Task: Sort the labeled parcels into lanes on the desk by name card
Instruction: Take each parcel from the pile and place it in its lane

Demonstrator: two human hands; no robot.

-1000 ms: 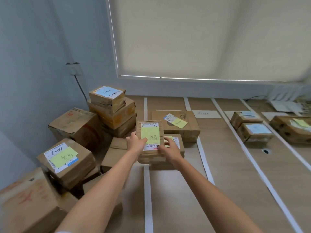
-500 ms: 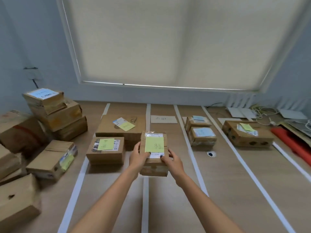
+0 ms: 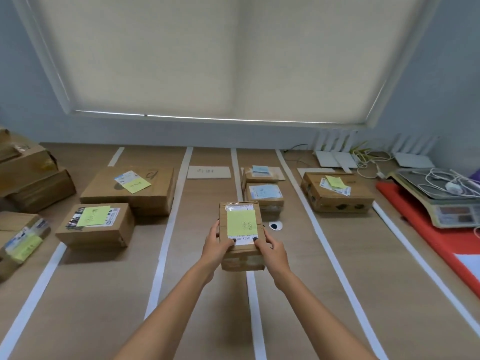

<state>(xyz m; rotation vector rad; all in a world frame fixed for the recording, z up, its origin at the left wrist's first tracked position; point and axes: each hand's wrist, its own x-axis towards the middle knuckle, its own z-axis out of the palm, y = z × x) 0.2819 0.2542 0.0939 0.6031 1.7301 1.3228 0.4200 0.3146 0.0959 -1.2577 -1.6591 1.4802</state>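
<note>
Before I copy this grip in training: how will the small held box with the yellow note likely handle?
The held parcel looks stiff: its cardboard edges stay square under both hands. Probably light, since the left hand and right hand carry it clear of the desk by its near end. The glossy tape on top may be slippery.

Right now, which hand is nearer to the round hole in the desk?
Right. The right hand grips the held parcel just below-left of the round hole; the left hand is across the parcel, farther away.

Parcel [image 3: 240,229] between both hands
</note>
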